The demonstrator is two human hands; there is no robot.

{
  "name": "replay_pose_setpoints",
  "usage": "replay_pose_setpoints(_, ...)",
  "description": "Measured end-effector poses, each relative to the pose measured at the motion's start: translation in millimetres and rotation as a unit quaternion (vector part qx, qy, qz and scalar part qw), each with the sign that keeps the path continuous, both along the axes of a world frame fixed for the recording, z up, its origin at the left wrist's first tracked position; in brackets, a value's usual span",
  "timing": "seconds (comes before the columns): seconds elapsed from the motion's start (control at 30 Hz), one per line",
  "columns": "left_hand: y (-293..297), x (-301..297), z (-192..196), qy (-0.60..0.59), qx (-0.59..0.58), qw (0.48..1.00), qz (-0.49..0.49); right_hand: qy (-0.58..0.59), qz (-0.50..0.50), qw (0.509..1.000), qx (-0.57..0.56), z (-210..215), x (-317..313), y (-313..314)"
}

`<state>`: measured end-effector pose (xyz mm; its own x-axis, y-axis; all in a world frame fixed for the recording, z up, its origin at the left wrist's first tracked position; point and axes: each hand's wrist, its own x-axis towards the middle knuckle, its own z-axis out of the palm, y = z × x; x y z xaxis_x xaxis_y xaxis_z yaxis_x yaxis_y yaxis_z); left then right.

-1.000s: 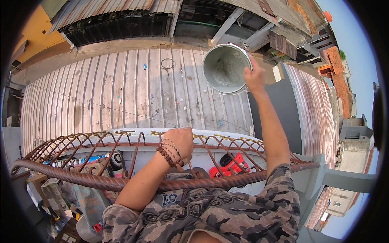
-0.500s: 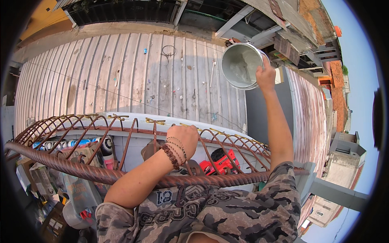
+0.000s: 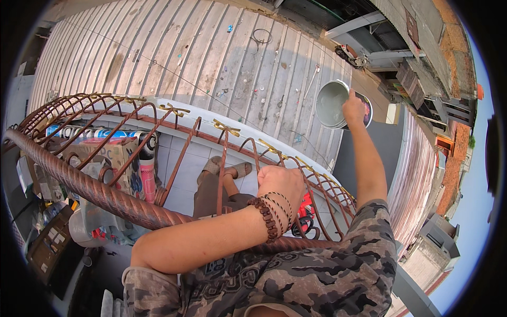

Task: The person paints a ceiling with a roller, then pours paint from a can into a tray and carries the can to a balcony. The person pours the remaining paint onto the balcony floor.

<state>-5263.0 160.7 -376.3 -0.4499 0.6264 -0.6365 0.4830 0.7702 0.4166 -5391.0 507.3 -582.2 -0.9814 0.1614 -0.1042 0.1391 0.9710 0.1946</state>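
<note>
A pale grey bucket (image 3: 331, 105) hangs out beyond the railing, over the metal roof below. My right hand (image 3: 355, 109) is closed on its rim, with the arm stretched out. The bucket is tipped sideways, its mouth toward the left and its printed outer wall toward the right. Any liquid inside is too faint to make out. My left hand (image 3: 282, 189) is a closed fist above the rusty railing (image 3: 158, 214), its forearm lying across the thick twisted top bar. Whatever its fingers may hold is hidden. Bracelets (image 3: 274, 211) circle that wrist.
Below lies a ribbed metal roof (image 3: 211, 58) with scattered litter and a black cable loop (image 3: 261, 36). Inside the railing are a cardboard box (image 3: 124, 150), a pink bottle (image 3: 147, 179), a red toy-like object (image 3: 305, 208) and my sandalled feet (image 3: 240, 170). A motorbike (image 3: 348, 55) stands farther off.
The view has swung, showing more of the balcony floor and my feet. The bucket has turned, exposing more of its outer wall. My left fist has shifted right and toward me along the railing.
</note>
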Motion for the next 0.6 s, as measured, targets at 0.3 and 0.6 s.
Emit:
replay_pose_setpoints(0.3,-0.6,0.3,1.1,0.007,-0.005,0.999,0.037,-0.024,-0.009,0.999,-0.024,-48.8,0.2,-25.3)
replay_pose_setpoints(0.6,0.7,5.5,-2.0,0.03,0.001,0.999,0.038,-0.041,-0.042,0.998,-0.03,-54.6,1.4,-41.6)
